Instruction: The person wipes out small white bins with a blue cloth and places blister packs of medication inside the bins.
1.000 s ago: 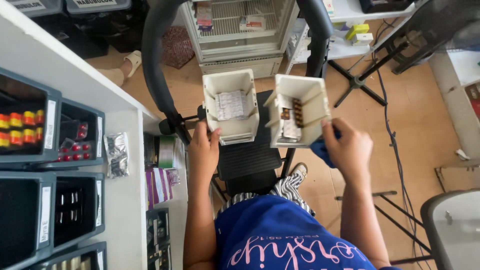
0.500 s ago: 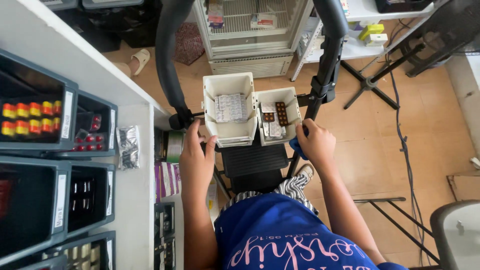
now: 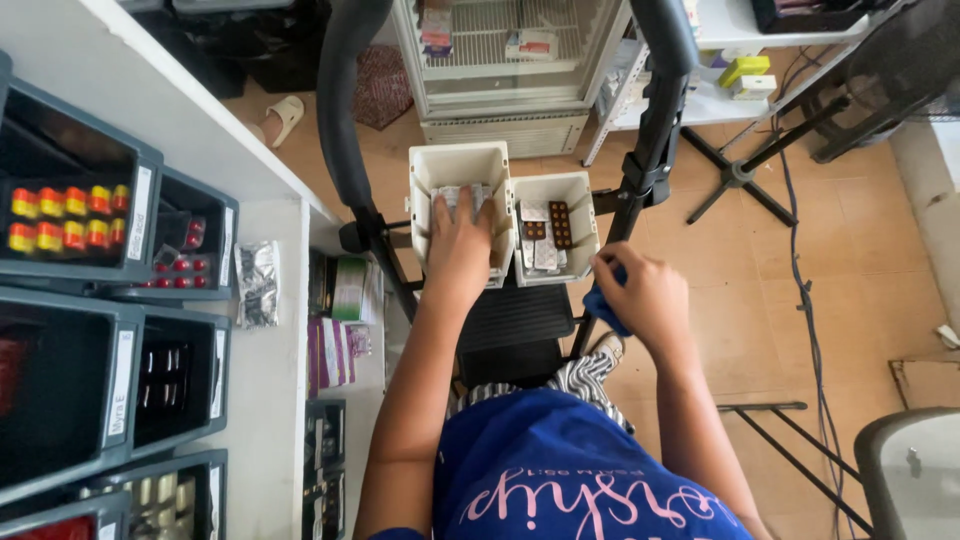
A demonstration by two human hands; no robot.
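two cream plastic bins are sitting side by side on the seat of a dark chair point(image 3: 520, 320), the left bin point(image 3: 440, 175) touching the right bin point(image 3: 575, 195). the left hand point(image 3: 462, 240) is reaching down into the left bin, its fingers spread over silvery blister packs point(image 3: 447, 195); whether that grip is closing on a pack i cannot tell. the right hand point(image 3: 640, 295), at 4 o'clock from the right bin, is clamped together on a small blue object point(image 3: 598, 305) that is too hidden to name. the right bin is holding more blister strips point(image 3: 545, 235), one dark brown.

to do this well, the left fingers are probably best pinching one strip by its edge, so the bin is not getting dragged along the seat.

at 9 o'clock a white shelf point(image 3: 270, 400) is carrying dark storage bins point(image 3: 70, 210) with red and yellow capsule strips and a loose foil pack point(image 3: 260, 280). at 12 o'clock a white wire rack point(image 3: 510, 60) is standing on the tan tiled floor point(image 3: 850, 260), with a black stand's legs and a cable at 2 o'clock.
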